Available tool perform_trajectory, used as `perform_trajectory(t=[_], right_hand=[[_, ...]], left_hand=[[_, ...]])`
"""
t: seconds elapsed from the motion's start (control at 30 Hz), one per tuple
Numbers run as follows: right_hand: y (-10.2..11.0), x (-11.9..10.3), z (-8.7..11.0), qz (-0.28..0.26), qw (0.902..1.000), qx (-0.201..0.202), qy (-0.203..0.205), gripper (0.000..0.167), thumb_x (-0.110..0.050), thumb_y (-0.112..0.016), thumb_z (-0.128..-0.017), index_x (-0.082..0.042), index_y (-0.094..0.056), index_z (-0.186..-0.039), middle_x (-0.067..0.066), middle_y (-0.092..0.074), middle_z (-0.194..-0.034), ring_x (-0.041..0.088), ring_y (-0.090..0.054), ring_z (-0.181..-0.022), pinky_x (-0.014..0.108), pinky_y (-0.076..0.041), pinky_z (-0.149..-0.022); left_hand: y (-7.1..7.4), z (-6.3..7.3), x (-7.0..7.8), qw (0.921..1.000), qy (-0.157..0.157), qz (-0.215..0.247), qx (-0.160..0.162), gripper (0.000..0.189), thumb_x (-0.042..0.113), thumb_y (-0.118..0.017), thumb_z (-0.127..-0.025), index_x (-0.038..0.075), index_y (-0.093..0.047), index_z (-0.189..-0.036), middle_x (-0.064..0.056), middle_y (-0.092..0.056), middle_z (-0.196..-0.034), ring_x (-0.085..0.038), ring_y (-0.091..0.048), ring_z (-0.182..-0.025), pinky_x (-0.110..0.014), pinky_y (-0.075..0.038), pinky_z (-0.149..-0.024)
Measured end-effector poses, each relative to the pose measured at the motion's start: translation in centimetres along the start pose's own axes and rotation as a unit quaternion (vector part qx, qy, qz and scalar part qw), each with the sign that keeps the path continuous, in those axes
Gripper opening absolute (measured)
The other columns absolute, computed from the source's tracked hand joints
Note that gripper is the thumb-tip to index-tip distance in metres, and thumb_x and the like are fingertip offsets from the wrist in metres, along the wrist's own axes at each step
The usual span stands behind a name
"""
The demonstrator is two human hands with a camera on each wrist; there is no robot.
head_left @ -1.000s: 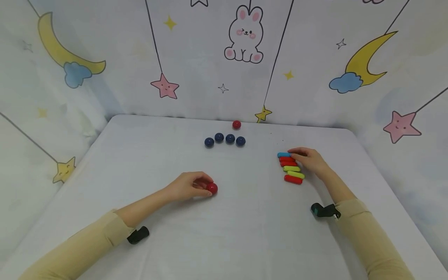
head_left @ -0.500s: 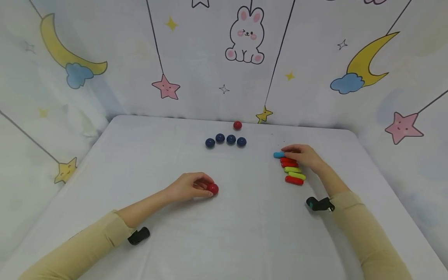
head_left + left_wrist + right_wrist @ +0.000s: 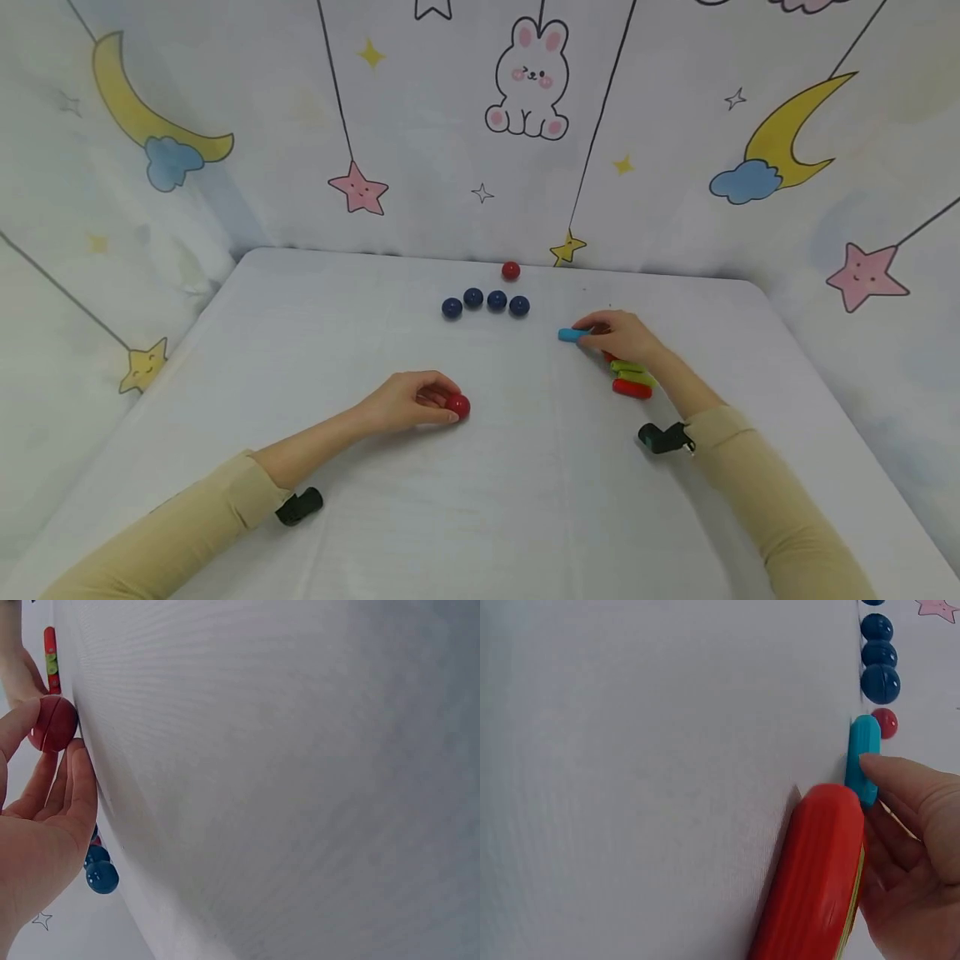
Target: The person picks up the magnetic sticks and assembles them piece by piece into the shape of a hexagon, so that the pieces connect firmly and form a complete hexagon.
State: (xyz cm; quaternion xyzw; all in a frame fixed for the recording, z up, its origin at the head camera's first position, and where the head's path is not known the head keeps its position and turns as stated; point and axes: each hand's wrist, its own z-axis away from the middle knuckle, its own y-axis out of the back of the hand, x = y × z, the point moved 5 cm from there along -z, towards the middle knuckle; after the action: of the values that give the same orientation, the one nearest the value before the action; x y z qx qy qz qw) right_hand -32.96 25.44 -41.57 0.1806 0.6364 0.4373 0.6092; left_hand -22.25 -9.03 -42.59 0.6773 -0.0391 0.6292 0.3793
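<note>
Near the middle of the table, my left hand [image 3: 408, 402] holds a glossy red ball [image 3: 459, 407] between thumb and fingers. A seam runs round this ball [image 3: 54, 724] in the left wrist view. Farther right, my right hand [image 3: 622, 337] pinches a short, round-ended blue stick [image 3: 570, 335] by its right part. The stick [image 3: 865, 742] lies low along the tabletop in the right wrist view. Just below that hand are similar sticks: a red one [image 3: 632, 388] nearest me, then yellow-green ones [image 3: 636, 378], with more red [image 3: 609, 357] partly hidden by the hand.
Several dark blue balls [image 3: 497, 301] form a loose row toward the back of the white table [image 3: 480, 517]. Behind them sits a second red ball [image 3: 511, 270]. A patterned cloth [image 3: 420, 108] hangs along the back and sides.
My right hand has slid the blue stick to the left, away from the end of the stick row. The left hand and its red ball have stayed in place.
</note>
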Motion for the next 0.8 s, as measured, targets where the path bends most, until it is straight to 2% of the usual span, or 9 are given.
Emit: perform_trajectory(t=[0.13,0.27,0.37,0.63,0.8], right_hand=[[-0.9,-1.0,0.2,-0.016,0.9998,-0.007,0.006,0.028,-0.018,-0.066,-0.093,-0.011,-0.067,-0.121,0.010,-0.061,-0.109,0.027,-0.053,-0.093,0.035,-0.049,-0.074],[-1.8,-2.2,0.5,-0.008,0.9993,-0.005,0.036,0.027,-0.017,-0.068,-0.092,-0.011,-0.068,-0.119,0.009,-0.063,-0.116,0.026,-0.053,-0.102,0.041,-0.047,-0.088],[-2.7,-3.0,0.7,-0.004,0.9975,-0.006,0.071,0.027,-0.016,-0.070,-0.091,-0.011,-0.069,-0.117,0.007,-0.064,-0.115,0.025,-0.054,-0.104,0.043,-0.045,-0.093],[-5.3,-6.1,1.6,0.001,0.9899,-0.040,0.136,0.026,-0.014,-0.070,-0.090,-0.012,-0.068,-0.116,-0.001,-0.066,-0.109,0.020,-0.057,-0.100,0.036,-0.049,-0.088],[-6.9,-7.7,2.1,0.004,0.9863,-0.068,0.150,0.027,-0.015,-0.071,-0.090,-0.014,-0.067,-0.116,-0.004,-0.065,-0.107,0.016,-0.057,-0.098,0.033,-0.050,-0.086]], left_hand=[[-0.1,0.0,-0.1,1.0000,0.001,-0.003,0.000,0.035,0.019,-0.077,-0.085,0.006,-0.065,-0.115,-0.004,-0.068,-0.104,-0.016,-0.064,-0.094,-0.024,-0.052,-0.083],[-0.1,-0.1,-0.1,1.0000,0.003,-0.004,0.000,0.035,0.019,-0.077,-0.085,0.006,-0.065,-0.115,-0.004,-0.068,-0.104,-0.017,-0.064,-0.095,-0.024,-0.052,-0.083],[-0.1,-0.1,-0.1,1.0000,0.004,-0.006,0.000,0.034,0.019,-0.077,-0.085,0.006,-0.065,-0.115,-0.004,-0.068,-0.103,-0.016,-0.064,-0.095,-0.024,-0.052,-0.083],[-0.1,-0.1,0.1,1.0000,0.008,-0.005,0.000,0.034,0.018,-0.077,-0.085,0.006,-0.065,-0.115,-0.003,-0.068,-0.103,-0.017,-0.064,-0.095,-0.025,-0.053,-0.083],[0.0,-0.1,0.1,0.9999,0.011,-0.007,0.001,0.034,0.019,-0.077,-0.086,0.006,-0.065,-0.115,-0.003,-0.068,-0.103,-0.016,-0.064,-0.094,-0.024,-0.053,-0.083]])
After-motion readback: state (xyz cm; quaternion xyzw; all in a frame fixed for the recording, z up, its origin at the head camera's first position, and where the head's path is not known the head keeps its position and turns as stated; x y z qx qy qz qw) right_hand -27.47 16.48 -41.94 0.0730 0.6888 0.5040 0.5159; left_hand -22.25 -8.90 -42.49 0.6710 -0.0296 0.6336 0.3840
